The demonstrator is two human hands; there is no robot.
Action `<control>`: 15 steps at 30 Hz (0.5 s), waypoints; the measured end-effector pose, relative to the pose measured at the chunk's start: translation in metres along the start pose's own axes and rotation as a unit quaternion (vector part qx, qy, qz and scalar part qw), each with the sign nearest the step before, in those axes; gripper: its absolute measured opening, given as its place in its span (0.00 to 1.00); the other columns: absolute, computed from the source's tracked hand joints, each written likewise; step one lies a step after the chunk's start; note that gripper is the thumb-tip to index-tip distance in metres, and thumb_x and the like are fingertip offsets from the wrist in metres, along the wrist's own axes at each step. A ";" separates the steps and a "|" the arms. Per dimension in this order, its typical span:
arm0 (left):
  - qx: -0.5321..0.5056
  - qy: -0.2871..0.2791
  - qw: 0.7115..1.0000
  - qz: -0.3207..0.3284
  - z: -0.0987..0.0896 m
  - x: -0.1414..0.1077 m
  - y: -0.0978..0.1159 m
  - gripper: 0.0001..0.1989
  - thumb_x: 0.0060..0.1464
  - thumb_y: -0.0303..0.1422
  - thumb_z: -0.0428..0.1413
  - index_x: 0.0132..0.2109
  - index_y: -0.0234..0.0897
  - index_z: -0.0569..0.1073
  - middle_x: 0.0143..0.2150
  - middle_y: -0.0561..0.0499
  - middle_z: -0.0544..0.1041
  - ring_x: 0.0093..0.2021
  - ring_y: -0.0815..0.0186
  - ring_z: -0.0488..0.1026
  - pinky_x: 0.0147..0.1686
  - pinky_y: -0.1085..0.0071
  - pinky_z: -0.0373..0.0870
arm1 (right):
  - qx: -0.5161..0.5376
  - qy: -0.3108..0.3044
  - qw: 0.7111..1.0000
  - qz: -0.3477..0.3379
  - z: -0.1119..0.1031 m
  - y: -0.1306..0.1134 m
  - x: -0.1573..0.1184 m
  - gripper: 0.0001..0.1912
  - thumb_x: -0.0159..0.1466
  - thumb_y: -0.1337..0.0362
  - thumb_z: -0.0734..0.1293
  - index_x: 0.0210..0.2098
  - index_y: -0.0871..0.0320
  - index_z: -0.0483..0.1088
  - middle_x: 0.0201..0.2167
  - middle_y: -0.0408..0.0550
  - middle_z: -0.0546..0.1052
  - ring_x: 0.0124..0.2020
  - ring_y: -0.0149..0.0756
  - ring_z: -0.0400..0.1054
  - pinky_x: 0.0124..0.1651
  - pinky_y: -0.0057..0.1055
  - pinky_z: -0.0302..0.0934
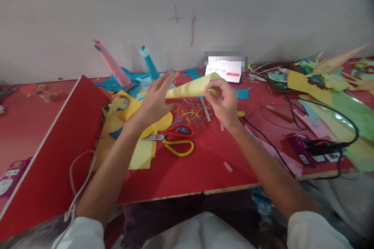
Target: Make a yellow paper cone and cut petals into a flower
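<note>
A pale yellow paper cone [191,86] lies level above the table, its wide end to the right. At that wide end, my right hand [224,100] pinches the paper's edge between thumb and fingers. My left hand [154,100] is by the narrow end with fingers stretched and thumb apart; the cone's tip is hidden behind it. Below them lie scissors [179,142] with one red and one yellow handle, blades partly over yellow paper [140,159]. Thin blue and yellow paper shreds [193,114] are scattered under the cone.
A pink paper cone [112,64] and a blue one [150,64] stand near the wall. A phone [223,72] shows a timer. To the right are a purple power strip [304,149], a black cable [355,124] and paper scraps. A red partition [64,148] rises on the left.
</note>
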State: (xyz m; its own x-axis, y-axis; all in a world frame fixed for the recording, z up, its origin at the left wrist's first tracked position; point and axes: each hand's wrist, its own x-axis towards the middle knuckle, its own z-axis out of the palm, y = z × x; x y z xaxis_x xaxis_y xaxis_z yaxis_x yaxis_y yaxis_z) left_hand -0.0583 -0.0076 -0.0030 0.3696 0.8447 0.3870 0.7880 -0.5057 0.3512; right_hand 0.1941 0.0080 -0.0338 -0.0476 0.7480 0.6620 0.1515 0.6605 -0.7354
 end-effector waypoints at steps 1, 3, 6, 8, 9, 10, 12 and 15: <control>0.014 -0.012 1.000 0.016 0.004 0.008 0.008 0.48 0.57 0.34 0.67 0.78 0.49 0.54 0.79 0.43 0.61 0.79 0.45 0.58 0.76 0.42 0.56 | -0.002 -0.007 1.000 -0.006 0.000 -0.005 0.002 0.11 0.72 0.52 0.70 0.41 0.52 0.73 0.40 0.47 0.77 0.44 0.39 0.74 0.54 0.41 0.73; 0.041 -0.039 0.998 0.028 0.009 0.023 0.020 0.47 0.59 0.32 0.66 0.78 0.49 0.54 0.75 0.43 0.68 0.74 0.45 0.65 0.76 0.41 0.55 | -0.016 0.004 1.000 -0.014 0.001 -0.011 0.002 0.11 0.73 0.52 0.68 0.44 0.52 0.74 0.43 0.49 0.76 0.48 0.42 0.74 0.57 0.45 0.73; 0.057 -0.055 0.996 -0.028 0.010 0.040 0.026 0.37 0.61 0.33 0.64 0.74 0.43 0.63 0.63 0.39 0.80 0.64 0.43 0.75 0.69 0.43 0.65 | -0.085 0.099 0.990 -0.054 -0.001 -0.013 -0.008 0.12 0.76 0.55 0.63 0.53 0.49 0.75 0.50 0.53 0.75 0.58 0.48 0.71 0.64 0.53 0.68; 0.049 -0.045 0.996 -0.065 0.007 0.048 0.021 0.31 0.60 0.35 0.65 0.68 0.40 0.70 0.59 0.38 0.81 0.61 0.43 0.77 0.63 0.47 0.70 | -0.141 0.142 0.973 -0.113 -0.003 -0.011 -0.020 0.14 0.77 0.60 0.62 0.57 0.47 0.75 0.51 0.54 0.74 0.58 0.50 0.70 0.65 0.54 0.66; 0.038 -0.037 0.996 -0.070 0.006 0.051 0.017 0.29 0.59 0.36 0.66 0.65 0.39 0.72 0.58 0.38 0.81 0.60 0.44 0.78 0.62 0.48 0.72 | -0.162 0.108 0.971 -0.141 -0.002 -0.010 -0.028 0.14 0.77 0.63 0.61 0.57 0.48 0.75 0.49 0.53 0.75 0.55 0.49 0.71 0.62 0.52 0.67; 0.024 -0.028 0.997 -0.070 0.005 0.053 0.013 0.27 0.57 0.36 0.66 0.62 0.38 0.74 0.57 0.39 0.81 0.59 0.44 0.78 0.60 0.49 0.73 | -0.181 0.035 0.970 -0.159 -0.001 -0.008 -0.036 0.14 0.77 0.64 0.61 0.56 0.49 0.75 0.47 0.53 0.76 0.51 0.48 0.72 0.59 0.50 0.68; -0.011 -0.012 0.998 -0.066 0.005 0.054 0.004 0.23 0.56 0.38 0.67 0.57 0.37 0.75 0.54 0.41 0.80 0.56 0.47 0.78 0.59 0.51 0.74 | -0.208 -0.176 0.946 -0.174 0.006 -0.006 -0.051 0.14 0.77 0.64 0.60 0.52 0.52 0.77 0.44 0.53 0.78 0.46 0.46 0.72 0.53 0.46 0.69; -0.070 0.011 0.994 -0.087 0.006 0.052 -0.007 0.21 0.57 0.41 0.67 0.54 0.39 0.74 0.49 0.44 0.80 0.54 0.49 0.78 0.57 0.51 0.76 | -0.265 -0.382 0.868 -0.176 0.021 -0.006 -0.068 0.16 0.77 0.56 0.63 0.51 0.59 0.78 0.44 0.58 0.79 0.49 0.49 0.71 0.52 0.46 0.67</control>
State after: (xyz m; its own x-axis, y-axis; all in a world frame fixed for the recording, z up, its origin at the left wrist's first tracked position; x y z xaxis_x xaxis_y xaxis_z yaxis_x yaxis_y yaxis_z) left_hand -0.0416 0.0410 0.0091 0.2212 0.9187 0.3273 0.7629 -0.3720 0.5287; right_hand 0.1753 -0.0460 -0.0775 -0.7922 0.4656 0.3945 0.4184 0.8850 -0.2043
